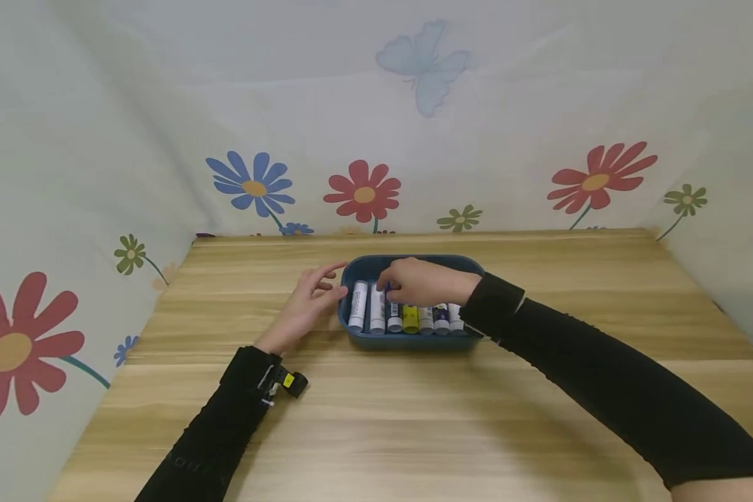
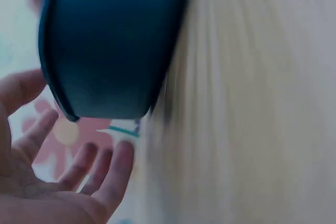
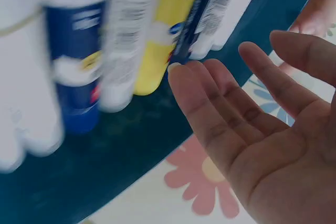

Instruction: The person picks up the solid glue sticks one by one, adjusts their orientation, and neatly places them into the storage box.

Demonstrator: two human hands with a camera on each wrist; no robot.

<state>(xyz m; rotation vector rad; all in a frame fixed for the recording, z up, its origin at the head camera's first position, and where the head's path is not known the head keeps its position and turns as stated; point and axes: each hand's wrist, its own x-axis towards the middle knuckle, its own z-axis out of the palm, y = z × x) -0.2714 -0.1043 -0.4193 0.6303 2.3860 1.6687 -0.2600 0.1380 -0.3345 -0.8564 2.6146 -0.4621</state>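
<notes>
A dark blue-green plastic bin point(image 1: 414, 341) holds a row of several glue sticks lying side by side. Most are white, like the leftmost glue stick point(image 1: 358, 307); a yellow glue stick point(image 3: 163, 40) lies mid-row, and a navy-and-white glue stick point(image 3: 76, 61) farther right. My right hand point(image 1: 423, 279) reaches over the bin, its fingers loosely extended and its fingertips close beside the sticks, with nothing in its grasp. At the bin's left end is my left hand point(image 1: 304, 307), fingers spread and relaxed; in the left wrist view its thumb reaches the bin's rim point(image 2: 44, 66).
The bin stands on a wood-grain table point(image 1: 376, 418) toward its back edge. Behind and beside the table hangs a white curtain point(image 1: 326, 90) printed with flowers and a butterfly. A wrist camera point(image 1: 293, 383) juts from the left sleeve.
</notes>
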